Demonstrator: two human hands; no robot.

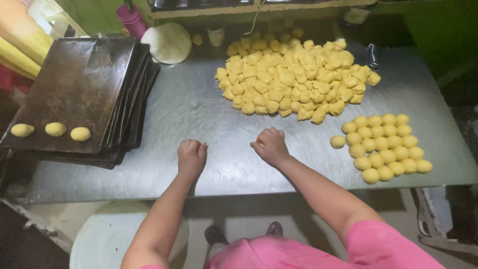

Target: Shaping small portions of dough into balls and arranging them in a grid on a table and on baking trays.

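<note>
My left hand [191, 157] and my right hand [270, 145] rest side by side on the metal table [199, 109], near its front edge. Both have their fingers curled into loose fists; anything under the palms is hidden. Beyond them lies a big heap of rough yellow dough pieces [294, 74]. To the right of my right hand sits a neat cluster of smooth round dough balls [386, 147]. On the left, a stack of dark baking trays [79, 84] carries three dough balls [55, 129] in a row along its near edge.
A white round disc [167, 42], a small cup [215, 36] and a pink bottle [132, 20] stand at the table's back. A metal tool [372, 55] lies at the back right. A white bucket [107, 234] stands under the table's front left.
</note>
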